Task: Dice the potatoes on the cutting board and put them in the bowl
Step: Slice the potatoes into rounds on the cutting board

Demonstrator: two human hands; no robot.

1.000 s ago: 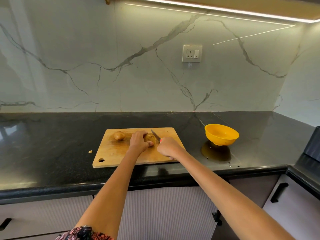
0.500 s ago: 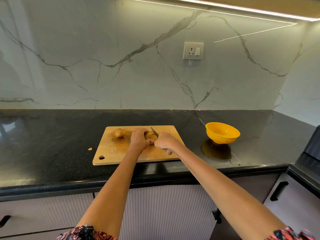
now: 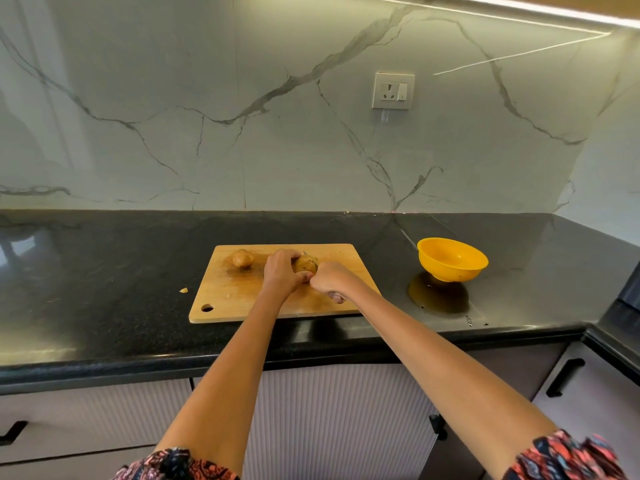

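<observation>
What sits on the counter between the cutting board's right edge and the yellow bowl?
Nothing: in the head view, only bare black countertop lies between the cutting board and the yellow bowl, apart from the bowl's reflection below it.

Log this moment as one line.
stage: first cut | left hand: holds brown potato on wooden cutting board | right hand: grips knife | second potato: whole | yellow plastic bowl: empty

A black stone countertop (image 3: 104, 271) is backed by a white marble wall (image 3: 207, 116) on which a socket (image 3: 393, 90) is mounted, and cabinet fronts with black handles (image 3: 564, 377) are seen below
</observation>
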